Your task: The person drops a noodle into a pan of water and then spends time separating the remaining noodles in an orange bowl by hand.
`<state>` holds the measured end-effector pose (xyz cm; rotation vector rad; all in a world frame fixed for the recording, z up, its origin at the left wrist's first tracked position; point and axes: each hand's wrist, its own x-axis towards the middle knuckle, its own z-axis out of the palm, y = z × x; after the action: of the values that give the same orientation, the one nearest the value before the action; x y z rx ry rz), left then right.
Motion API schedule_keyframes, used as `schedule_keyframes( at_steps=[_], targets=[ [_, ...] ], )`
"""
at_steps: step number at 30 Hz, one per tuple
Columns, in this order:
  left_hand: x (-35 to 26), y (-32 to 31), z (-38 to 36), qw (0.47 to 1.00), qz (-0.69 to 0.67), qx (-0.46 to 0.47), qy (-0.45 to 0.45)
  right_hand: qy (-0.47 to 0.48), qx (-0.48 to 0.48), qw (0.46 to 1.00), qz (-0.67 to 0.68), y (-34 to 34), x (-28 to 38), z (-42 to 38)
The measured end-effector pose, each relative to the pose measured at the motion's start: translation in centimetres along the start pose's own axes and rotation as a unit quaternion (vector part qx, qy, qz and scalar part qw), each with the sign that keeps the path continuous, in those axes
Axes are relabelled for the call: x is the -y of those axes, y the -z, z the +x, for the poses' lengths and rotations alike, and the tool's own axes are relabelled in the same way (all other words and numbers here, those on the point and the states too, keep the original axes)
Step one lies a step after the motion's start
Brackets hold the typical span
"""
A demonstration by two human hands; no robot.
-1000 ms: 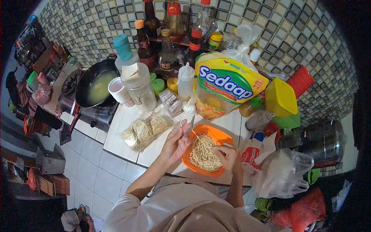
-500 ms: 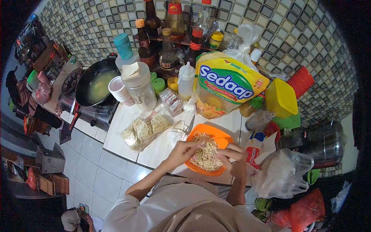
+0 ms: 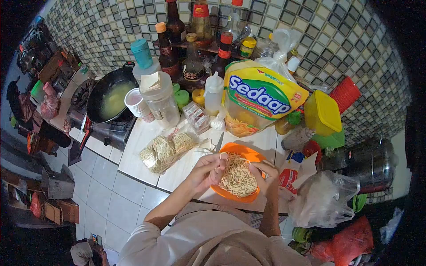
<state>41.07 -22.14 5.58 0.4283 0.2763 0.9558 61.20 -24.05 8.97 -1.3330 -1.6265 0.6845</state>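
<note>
An orange bowl (image 3: 226, 194) of pale noodles (image 3: 239, 177) sits on the counter in front of me. My left hand (image 3: 207, 172) is over the bowl's left side, thumb and fingers closed in a pinch; a small pale bit may be at the fingertips, too small to name. At the right rim, my right hand (image 3: 266, 174) has curled fingers, its thumb beside the noodles. Whatever it grips is hidden. Left of the bowl lies a clear bag of dried noodle cakes (image 3: 164, 150). Behind the bowl stands a Sedaap pouch (image 3: 262, 95) with orange strips showing low in it.
A black wok (image 3: 113, 95) with yellowish liquid is on the stove at left. Bottles (image 3: 191, 57), jars and a white squeeze bottle (image 3: 214, 91) line the tiled wall. At right are a yellow container (image 3: 323, 113) and a plastic bag (image 3: 324, 197). Another person (image 3: 84, 253) shows at lower left.
My left hand has drawn back left and turned, its fingers now raised. My right hand has moved slightly left and down, by the bowl's rim. The bowl has shifted a little left.
</note>
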Motion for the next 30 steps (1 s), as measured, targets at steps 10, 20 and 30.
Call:
schedule_keyframes(
  at_steps=[10, 20, 30],
  targets=[
    [1.2, -0.6, 0.7, 0.938, 0.343, -0.044, -0.014, 0.065, 0.189, 0.979, 0.04, 0.3, 0.4, -0.6],
    [1.2, -0.7, 0.1, 0.946, 0.306, 0.01, 0.109, -0.001, 0.048, 0.999, 0.014, 0.4, 1.0, 0.2],
    [1.0, -1.2, 0.0, 0.958, 0.257, -0.003, 0.127, -0.01, 0.075, 0.997, 0.011, 0.2, 0.3, -0.2]
  ],
)
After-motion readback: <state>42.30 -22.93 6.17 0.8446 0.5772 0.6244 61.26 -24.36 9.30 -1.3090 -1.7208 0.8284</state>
